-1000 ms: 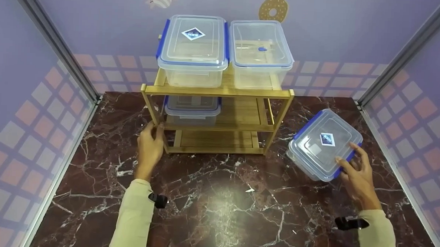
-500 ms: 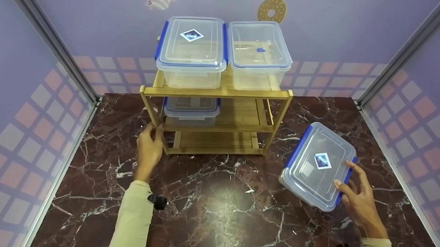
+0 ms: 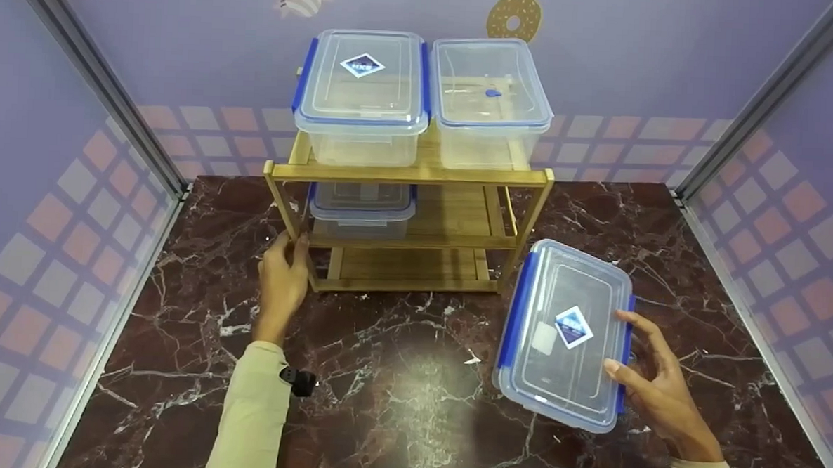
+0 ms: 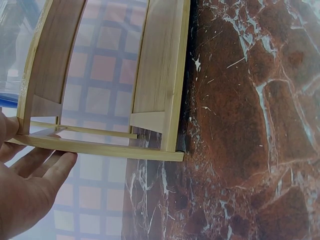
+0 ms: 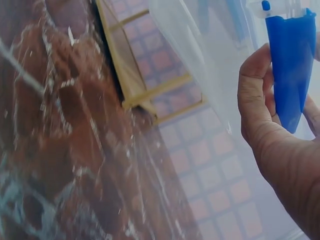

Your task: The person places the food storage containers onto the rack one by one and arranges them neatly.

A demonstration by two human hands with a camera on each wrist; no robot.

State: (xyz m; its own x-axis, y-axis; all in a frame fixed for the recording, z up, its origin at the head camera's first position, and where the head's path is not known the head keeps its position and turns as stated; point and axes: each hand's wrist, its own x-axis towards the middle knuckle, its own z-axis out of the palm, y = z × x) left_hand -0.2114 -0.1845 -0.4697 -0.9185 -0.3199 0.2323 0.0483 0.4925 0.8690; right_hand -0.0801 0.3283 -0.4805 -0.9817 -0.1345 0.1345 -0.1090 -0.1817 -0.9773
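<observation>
My right hand (image 3: pixel 663 392) grips a clear plastic food container (image 3: pixel 573 339) by its right edge, thumb and fingers around the blue latch (image 5: pixel 292 70). The container is tilted, its lid with a diamond sticker facing me, in front of the rack's right side. My left hand (image 3: pixel 282 284) holds the front left post of a wooden three-tier rack (image 3: pixel 419 174). In the left wrist view the thumb and fingers lie around that post (image 4: pixel 100 149). A lidded container (image 3: pixel 366 105) and another one (image 3: pixel 493 90) sit side by side on the top shelf.
A third container (image 3: pixel 365 207) stands on the left of the middle shelf. The rack stands on a dark red marbled surface (image 3: pixel 382 387). Purple walls with checkered bands enclose it at the back (image 3: pixel 426 9), left (image 3: pixel 53 176) and right (image 3: pixel 797 208).
My right hand has brought the container left and toward me, turning it and tipping its lid toward the camera. My left hand stays on the rack's post.
</observation>
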